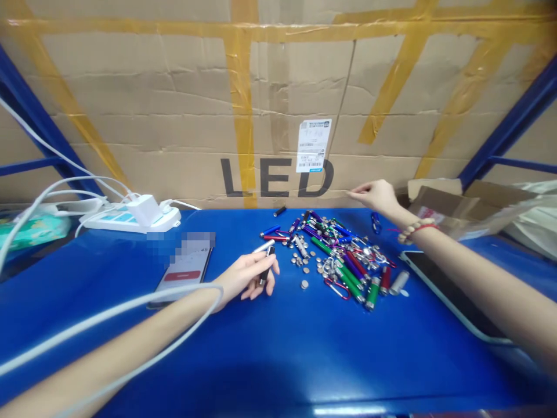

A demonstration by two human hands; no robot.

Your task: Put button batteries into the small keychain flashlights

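Note:
My left hand rests on the blue table, fingers closed round a small black and silver keychain flashlight. My right hand is stretched out to the far edge of the table near the cardboard wall, its fingers pinched together; what they hold, if anything, is too small to make out. Between the hands lies a pile of small coloured keychain flashlights with several loose button batteries beside it.
A phone lies left of my left hand, a tablet under my right forearm. A white power strip with cables sits at the back left. An open cardboard box stands at the back right. A cardboard wall marked LED backs the table.

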